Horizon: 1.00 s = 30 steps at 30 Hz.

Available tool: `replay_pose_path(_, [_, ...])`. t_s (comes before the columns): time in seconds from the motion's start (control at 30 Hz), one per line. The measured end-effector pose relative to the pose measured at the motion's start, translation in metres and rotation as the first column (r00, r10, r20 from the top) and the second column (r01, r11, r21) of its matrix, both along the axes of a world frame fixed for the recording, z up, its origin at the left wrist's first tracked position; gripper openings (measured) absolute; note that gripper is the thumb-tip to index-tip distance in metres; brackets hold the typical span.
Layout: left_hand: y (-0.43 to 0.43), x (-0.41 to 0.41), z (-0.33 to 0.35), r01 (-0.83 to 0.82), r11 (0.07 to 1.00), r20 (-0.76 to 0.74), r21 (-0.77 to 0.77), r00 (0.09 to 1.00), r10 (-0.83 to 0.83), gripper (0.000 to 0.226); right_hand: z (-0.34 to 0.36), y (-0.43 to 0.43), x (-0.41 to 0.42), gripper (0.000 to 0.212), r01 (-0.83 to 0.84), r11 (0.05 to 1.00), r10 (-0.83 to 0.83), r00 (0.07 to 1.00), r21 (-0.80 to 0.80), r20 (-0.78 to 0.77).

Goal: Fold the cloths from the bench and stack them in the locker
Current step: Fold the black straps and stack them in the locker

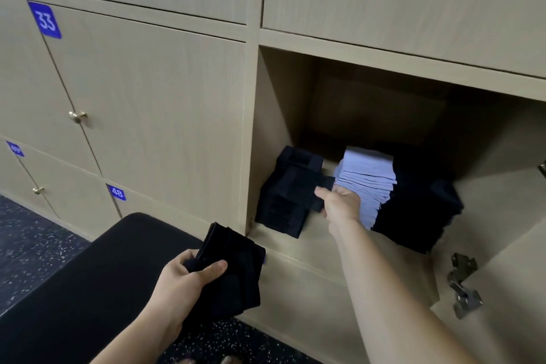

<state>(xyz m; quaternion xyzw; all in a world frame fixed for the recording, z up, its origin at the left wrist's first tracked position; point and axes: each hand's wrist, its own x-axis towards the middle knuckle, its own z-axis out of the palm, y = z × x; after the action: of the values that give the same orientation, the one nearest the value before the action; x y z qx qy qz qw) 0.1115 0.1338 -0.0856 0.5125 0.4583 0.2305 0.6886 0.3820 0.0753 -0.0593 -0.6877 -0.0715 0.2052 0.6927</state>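
An open wooden locker (277, 115) holds three piles of folded cloths: a black stack (283, 201) on the left, a pale blue stack (369, 183) in the middle and a dark stack (425, 210) on the right. My right hand (339, 204) reaches into the locker and pinches a folded black cloth (323, 186) on top of the left black stack. My left hand (189, 278) grips a bundle of folded black cloths (233, 263) above the end of the black padded bench (88, 289).
Closed locker doors with brass knobs (77, 116) and blue number plates 33 (45, 19) and 48 (116, 192) fill the left. The open locker's door with a metal hinge (464, 287) stands at the right. The floor (26, 233) is dark and speckled.
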Motion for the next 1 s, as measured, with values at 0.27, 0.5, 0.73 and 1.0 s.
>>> replay_pose_path(0.27, [0.014,0.011,-0.012,0.025,1.0,-0.001,-0.013,1.0,-0.025,0.021,-0.019,0.046,0.024,0.007,-0.051,0.996,0.052,0.998,-0.072,0.02])
replay_pose_path(0.5, [0.02,0.014,-0.021,0.026,0.999,0.023,-0.037,0.999,-0.026,0.023,-0.031,0.054,0.034,0.01,-0.02,0.934,0.125,0.953,-0.355,0.275])
replay_pose_path(0.73, [0.02,0.011,-0.023,0.027,0.999,0.038,-0.044,0.999,-0.025,0.026,-0.021,0.051,0.029,0.014,0.144,0.784,0.169,0.886,-0.604,0.431])
replay_pose_path(1.0, [0.01,0.006,-0.011,0.054,0.996,0.074,-0.068,0.996,-0.049,0.026,-0.017,0.029,0.01,0.042,0.122,0.828,0.15,0.892,-0.547,0.426])
